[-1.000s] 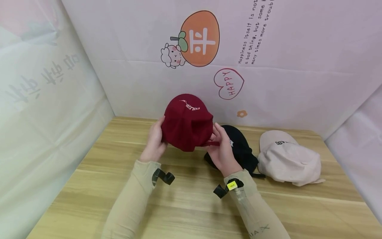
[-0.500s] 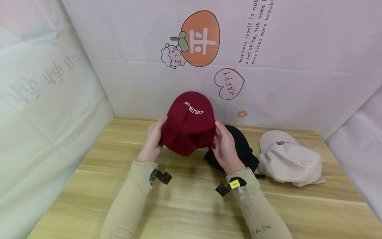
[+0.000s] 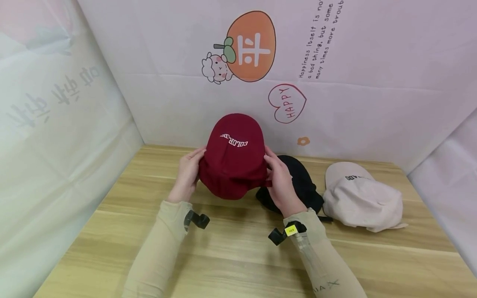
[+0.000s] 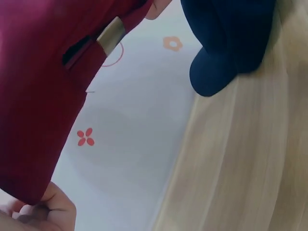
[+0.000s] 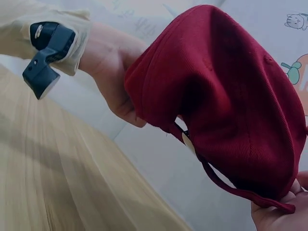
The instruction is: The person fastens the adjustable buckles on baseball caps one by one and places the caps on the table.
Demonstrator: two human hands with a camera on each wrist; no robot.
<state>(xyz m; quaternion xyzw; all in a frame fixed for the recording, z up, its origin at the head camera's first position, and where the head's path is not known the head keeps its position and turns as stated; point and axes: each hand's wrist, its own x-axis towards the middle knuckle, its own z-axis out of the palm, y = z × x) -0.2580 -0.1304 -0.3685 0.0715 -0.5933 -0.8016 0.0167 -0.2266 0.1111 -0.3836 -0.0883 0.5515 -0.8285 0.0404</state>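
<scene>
A dark red baseball cap [image 3: 236, 159] with white lettering is held up above the table between both hands, its brim toward the back wall. My left hand [image 3: 187, 174] grips the cap's left edge, thumb on the outside. On the opposite edge, my right hand [image 3: 279, 180] grips the cap near the loose strap end. The right wrist view shows the back of the red cap [image 5: 226, 106], with its strap and metal buckle [image 5: 189, 143] hanging below the opening. Most of the fingers are hidden behind or under the fabric.
Right behind my right hand, a black cap [image 3: 298, 182] lies on the wooden table [image 3: 231, 256]. A pale beige cap [image 3: 363, 196] lies to its right, close beside it. A white printed cloth [image 3: 167, 103] stands along the back and sides.
The red cap has tipped and turned so its lettering and front show more fully. Both hands shifted slightly with it, keeping hold. The black and beige caps have stayed put.
</scene>
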